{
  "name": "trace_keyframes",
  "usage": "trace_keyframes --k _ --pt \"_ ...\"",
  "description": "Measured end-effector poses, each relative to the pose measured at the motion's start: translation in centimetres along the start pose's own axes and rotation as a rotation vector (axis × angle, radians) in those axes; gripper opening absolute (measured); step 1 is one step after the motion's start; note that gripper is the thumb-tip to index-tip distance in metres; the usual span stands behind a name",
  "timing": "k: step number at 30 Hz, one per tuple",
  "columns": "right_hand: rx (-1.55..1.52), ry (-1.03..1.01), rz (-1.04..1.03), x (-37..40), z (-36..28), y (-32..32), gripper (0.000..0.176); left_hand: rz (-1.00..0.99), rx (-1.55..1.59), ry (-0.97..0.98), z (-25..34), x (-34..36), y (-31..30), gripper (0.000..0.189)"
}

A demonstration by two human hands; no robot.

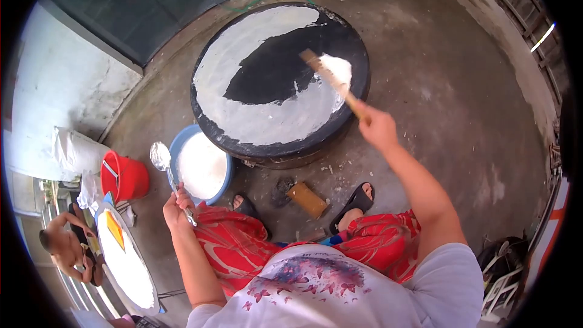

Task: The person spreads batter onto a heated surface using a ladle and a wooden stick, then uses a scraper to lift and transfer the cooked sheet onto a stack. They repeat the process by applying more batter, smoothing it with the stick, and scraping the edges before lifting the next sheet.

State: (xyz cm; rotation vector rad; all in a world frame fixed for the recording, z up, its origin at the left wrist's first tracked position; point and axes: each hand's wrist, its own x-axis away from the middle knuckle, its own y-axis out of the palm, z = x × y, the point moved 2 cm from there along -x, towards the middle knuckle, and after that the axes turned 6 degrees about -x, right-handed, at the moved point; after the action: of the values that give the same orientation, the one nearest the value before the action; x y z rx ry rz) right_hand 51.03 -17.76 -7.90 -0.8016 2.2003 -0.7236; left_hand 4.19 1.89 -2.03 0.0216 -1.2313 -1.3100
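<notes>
A large round black griddle (267, 79) stands in front of me, with white batter (255, 124) spread in a curved band along its left and near sides. My right hand (378, 129) is closed around the handle of a wooden spreader (316, 64). A thick white lump of batter (337, 69) lies along the blade, over the griddle's right side. My left hand (179, 206) grips a metal ladle (160, 156) by its handle, its whitened bowl raised. Beside that hand is a blue basin (228, 173) holding white batter.
A red bucket (130, 176) and white sacks (76, 152) stand at the left wall. Below them, a round tray (130, 267) carries a white sheet and an orange piece. Another person (67, 246) sits beyond it. A brick (307, 200) lies between my feet.
</notes>
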Motion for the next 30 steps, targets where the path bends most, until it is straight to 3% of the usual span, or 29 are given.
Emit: trace_keyframes --k 1,2,4,7,10,12,13,15,18,21,23,24,27,30 --pt "-0.048 -0.149 -0.116 1.1 -0.7 -0.6 0.040 0.044 0.000 0.015 -0.2 0.2 0.6 0.027" --pt "-0.047 -0.150 -0.118 1.8 -0.2 -1.6 0.040 0.045 0.002 0.015 -0.2 0.2 0.8 0.027" --pt "0.149 -0.321 -0.259 2.2 2.4 -3.8 0.041 0.043 -0.001 -0.002 -0.2 0.4 0.6 0.026" --pt "0.391 -0.294 -0.102 -2.8 5.9 -4.2 0.044 0.071 -0.015 0.020 -0.8 0.6 1.2 0.027" --pt "0.384 -0.301 -0.002 -6.8 4.7 -1.4 0.046 0.105 -0.018 0.031 -1.2 -0.2 1.3 0.027" --pt "0.007 -0.017 -0.046 -7.4 4.3 0.3 0.047 0.126 -0.021 0.038 -1.1 -0.4 1.6 0.028" --pt "0.004 -0.021 -0.044 -6.7 4.1 -0.4 0.047 0.127 -0.007 0.018 -1.3 -0.4 1.8 0.028" --pt "0.119 -0.384 -0.321 -4.4 3.9 -2.5 0.049 0.113 0.009 -0.007 -1.3 -0.5 1.5 0.028" --pt "0.249 -0.249 -0.142 -6.6 10.7 -4.3 0.048 0.133 -0.013 0.001 -1.7 -0.2 2.0 0.029" --pt "0.329 -0.297 -0.081 -11.9 9.6 -2.1 0.045 0.151 -0.027 0.015 -1.9 -0.6 2.3 0.029" --pt "0.311 -0.140 -0.076 -14.3 7.5 0.1 0.042 0.150 -0.009 0.000 -2.2 -0.9 2.5 0.029" --pt "0.109 0.031 -0.128 -14.1 6.6 0.3 0.040 0.150 0.010 -0.020 -2.2 -1.0 2.6 0.029" --pt "-0.027 -0.115 -0.276 -12.1 8.1 -1.1 0.042 0.129 0.011 -0.051 -2.0 -1.0 2.3 0.029" --pt "0.183 -0.198 -0.229 -12.4 11.0 -2.4 0.046 0.164 -0.021 -0.024 -2.5 -0.8 2.9 0.027"
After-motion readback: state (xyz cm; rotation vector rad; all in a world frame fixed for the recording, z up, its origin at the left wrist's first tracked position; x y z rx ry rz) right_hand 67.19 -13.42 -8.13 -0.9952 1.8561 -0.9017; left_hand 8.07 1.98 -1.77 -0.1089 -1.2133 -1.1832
